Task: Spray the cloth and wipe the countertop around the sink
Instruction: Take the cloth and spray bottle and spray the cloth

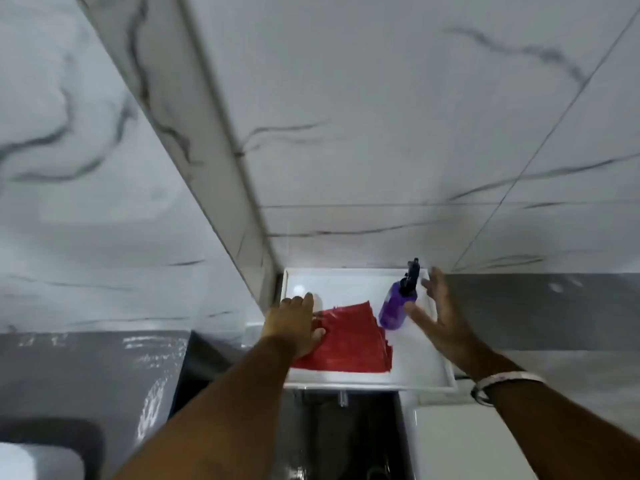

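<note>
A red cloth (349, 341) lies spread on a white countertop (415, 358) with a raised rim. My left hand (294, 323) rests flat on the cloth's left edge, its thumb pressing on the fabric. A purple spray bottle (394, 306) with a black nozzle stands just right of the cloth. Right beside the bottle is my right hand (436, 317), fingers spread and nothing in it. A white bangle (502, 381) sits on that wrist. The view is blurred.
Marble-patterned wall tiles (381, 116) rise behind the counter, with a tiled corner column (207, 168) to its left. A dark gap with a metal fitting (343, 398) lies below the counter's front edge. A white fixture (20, 462) shows at the bottom left.
</note>
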